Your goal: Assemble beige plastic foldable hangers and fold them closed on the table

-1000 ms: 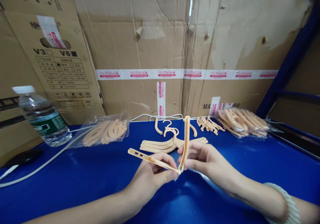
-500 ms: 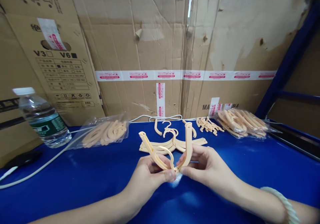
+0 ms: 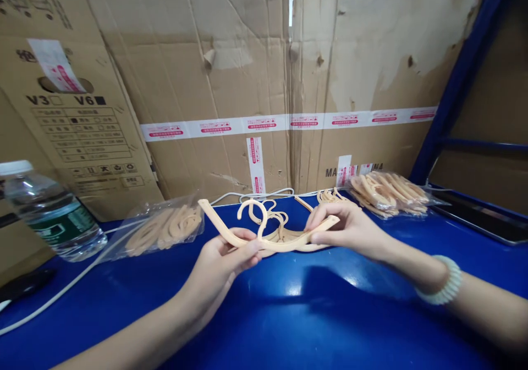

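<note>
Both hands hold one peach plastic folding hanger (image 3: 268, 241) above the blue table (image 3: 289, 315). Its two arms are spread wide and its hook (image 3: 252, 209) stands up in the middle. My left hand (image 3: 220, 257) pinches the left arm. My right hand (image 3: 348, 227) grips the right arm near its tip. A small pile of finished hangers (image 3: 289, 231) lies flat just behind the held one. Loose hooks (image 3: 330, 195) lie further back.
A clear bag of peach parts (image 3: 165, 227) lies at the left, another bag (image 3: 388, 191) at the right. A water bottle (image 3: 49, 213) stands far left beside a white cable (image 3: 58, 293). Cardboard boxes (image 3: 247, 84) wall the back; a blue shelf post (image 3: 457, 78) rises right.
The hanger's arms have swung from a narrow V to nearly flat. Both hands moved apart and up, and the hook now stands up in the middle.
</note>
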The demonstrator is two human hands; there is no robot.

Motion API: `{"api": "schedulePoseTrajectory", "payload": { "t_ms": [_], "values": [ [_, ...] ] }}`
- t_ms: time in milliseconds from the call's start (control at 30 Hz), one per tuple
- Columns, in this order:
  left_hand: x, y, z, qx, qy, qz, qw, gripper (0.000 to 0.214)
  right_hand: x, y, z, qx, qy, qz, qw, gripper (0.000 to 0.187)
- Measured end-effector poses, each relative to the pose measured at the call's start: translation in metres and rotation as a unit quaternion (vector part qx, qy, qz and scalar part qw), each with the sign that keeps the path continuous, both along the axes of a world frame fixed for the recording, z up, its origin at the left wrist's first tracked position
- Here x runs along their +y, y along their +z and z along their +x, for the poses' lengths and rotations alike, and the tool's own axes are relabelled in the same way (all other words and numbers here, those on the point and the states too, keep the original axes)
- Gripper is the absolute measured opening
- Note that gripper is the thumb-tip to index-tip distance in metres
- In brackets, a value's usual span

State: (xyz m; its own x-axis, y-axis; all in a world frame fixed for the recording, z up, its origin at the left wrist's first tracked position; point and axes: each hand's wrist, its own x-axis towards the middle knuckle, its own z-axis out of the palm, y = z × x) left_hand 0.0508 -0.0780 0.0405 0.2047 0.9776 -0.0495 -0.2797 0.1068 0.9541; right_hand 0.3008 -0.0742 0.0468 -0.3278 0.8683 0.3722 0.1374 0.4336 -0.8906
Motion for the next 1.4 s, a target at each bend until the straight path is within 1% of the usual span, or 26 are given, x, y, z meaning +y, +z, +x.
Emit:
{"api": "schedulePoseTrajectory", "payload": {
  "t_ms": [67,100,167,200,267,333,367,400,467,533,567,600,667,767,867,1000,1100,1200,1400],
  "values": [
    [0.008,0.006,-0.005,-0.012,0.002,0.0,1.0,0.031,0.008,0.009,0.016,-0.085,-0.007,0.068,0.994,0.021],
    [0.013,0.008,-0.007,-0.015,0.007,0.001,1.0,0.029,0.011,0.012,0.023,-0.137,-0.014,0.108,0.984,0.019],
    [0.022,0.01,-0.014,-0.017,0.031,0.006,0.999,0.027,0.015,0.017,0.033,-0.242,-0.03,0.182,0.952,0.013],
    [0.026,0.011,-0.017,-0.014,0.044,0.012,0.999,0.027,0.017,0.018,0.037,-0.283,-0.036,0.207,0.936,0.009],
    [0.036,0.011,-0.027,0.013,0.05,0.037,0.998,0.027,0.02,0.019,0.043,-0.338,-0.041,0.231,0.912,0.006],
    [0.045,0.012,-0.037,0.1,0.019,0.091,0.991,0.023,0.022,0.018,0.047,-0.375,-0.037,0.236,0.896,0.006],
    [0.049,0.013,-0.042,0.163,-0.001,0.135,0.977,0.02,0.022,0.017,0.049,-0.388,-0.032,0.232,0.891,0.006],
    [0.052,0.014,-0.047,0.227,-0.021,0.183,0.956,0.016,0.023,0.016,0.05,-0.399,-0.024,0.225,0.889,0.007],
    [0.056,0.015,-0.054,0.339,-0.063,0.292,0.892,0.009,0.023,0.014,0.051,-0.413,-0.003,0.203,0.888,0.01],
    [0.058,0.016,-0.058,0.402,-0.106,0.389,0.822,0.005,0.024,0.01,0.051,-0.421,0.017,0.177,0.889,0.011],
    [0.057,0.016,-0.058,0.418,-0.123,0.428,0.792,0.003,0.024,0.009,0.05,-0.424,0.027,0.165,0.89,0.011],
    [0.057,0.016,-0.058,0.427,-0.135,0.458,0.768,0.003,0.024,0.007,0.05,-0.427,0.035,0.152,0.891,0.011],
    [0.055,0.016,-0.057,0.436,-0.15,0.495,0.737,0.004,0.025,0.004,0.049,-0.429,0.044,0.129,0.893,0.01],
    [0.053,0.013,-0.055,0.463,-0.168,0.528,0.691,0.008,0.026,0.001,0.048,-0.429,0.043,0.106,0.896,0.01],
    [0.056,0.008,-0.058,0.487,-0.178,0.549,0.656,0.012,0.028,0.0,0.048,-0.424,0.038,0.092,0.9,0.009],
    [0.063,-0.001,-0.062,0.48,-0.187,0.586,0.626,0.012,0.03,-0.001,0.049,-0.417,0.022,0.081,0.905,0.011],
    [0.065,-0.006,-0.063,0.478,-0.191,0.597,0.616,0.012,0.031,-0.001,0.049,-0.416,0.01,0.082,0.906,0.014],
    [0.064,-0.009,-0.062,0.474,-0.181,0.6,0.618,0.011,0.031,-0.001,0.048,-0.421,0.0,0.087,0.903,0.015],
    [0.063,-0.016,-0.062,0.473,-0.143,0.591,0.638,0.009,0.031,-0.004,0.044,-0.43,-0.019,0.108,0.896,0.017]
  ]
}}
